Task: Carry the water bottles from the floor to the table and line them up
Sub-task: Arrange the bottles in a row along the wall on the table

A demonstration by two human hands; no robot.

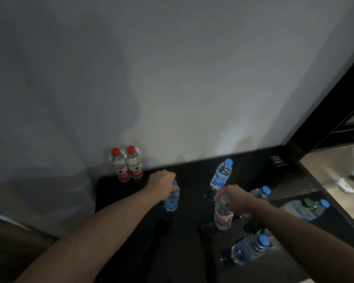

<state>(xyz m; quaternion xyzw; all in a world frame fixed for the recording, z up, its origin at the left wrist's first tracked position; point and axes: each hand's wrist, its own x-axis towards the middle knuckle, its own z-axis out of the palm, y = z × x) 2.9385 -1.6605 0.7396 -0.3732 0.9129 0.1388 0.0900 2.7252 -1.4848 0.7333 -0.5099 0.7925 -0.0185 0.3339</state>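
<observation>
On the black table (192, 252), my left hand (163, 181) grips the top of a blue-capped bottle (171, 202) that stands upright. My right hand (236, 198) grips the neck of a white-capped bottle (223, 216) with a red label, also upright. Two red-capped bottles (127, 166) stand side by side against the wall at the table's back left. More blue-capped bottles stand at the back middle (221, 174), behind my right hand (262, 193), near the front (248, 249) and at the right (315, 209), where a green-capped bottle (307, 205) stands too.
A pale wall (172, 78) rises right behind the table. The table's right edge (335, 201) runs diagonally, with a light floor beyond it. Another person's white shoe (344, 184) is on that floor. A small label (278, 160) sits at the table's back right.
</observation>
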